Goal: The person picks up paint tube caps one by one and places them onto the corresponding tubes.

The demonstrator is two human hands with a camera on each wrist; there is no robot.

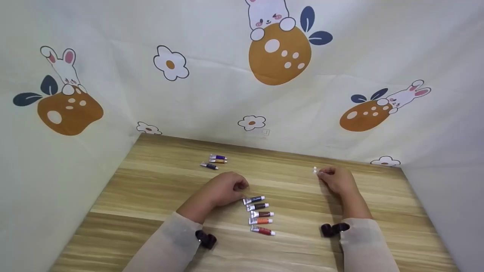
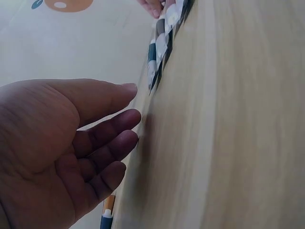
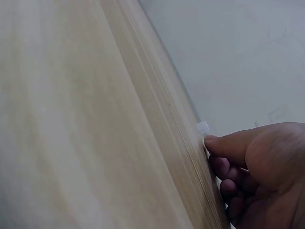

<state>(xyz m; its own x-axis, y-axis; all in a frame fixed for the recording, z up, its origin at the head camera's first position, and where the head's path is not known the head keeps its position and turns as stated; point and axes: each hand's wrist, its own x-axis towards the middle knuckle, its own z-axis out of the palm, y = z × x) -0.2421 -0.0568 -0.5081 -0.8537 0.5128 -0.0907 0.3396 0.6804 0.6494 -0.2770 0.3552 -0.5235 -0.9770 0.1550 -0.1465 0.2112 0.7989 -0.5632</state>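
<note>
My left hand (image 1: 228, 189) is just above the table beside the upper end of a row of paint tubes (image 1: 261, 214). Its fingers are loosely bent with nothing between them, as the left wrist view (image 2: 95, 138) also shows. The row holds several small silver tubes with dark, brown, orange and red labels and white caps. Farther right, my right hand (image 1: 337, 180) pinches a small white piece (image 3: 202, 128) between thumb and finger, low at the tabletop. White bits (image 1: 315, 170) show just left of those fingertips; their full shape is too small to tell.
Three more paint tubes (image 1: 215, 161), purple, orange-brown and dark, lie at the back left of the wood-grain table (image 1: 159, 196). A pale curtain (image 1: 211, 98) printed with rabbits and flowers stands behind and along the sides. Dark wrist devices (image 1: 207, 239) sit at both sleeves.
</note>
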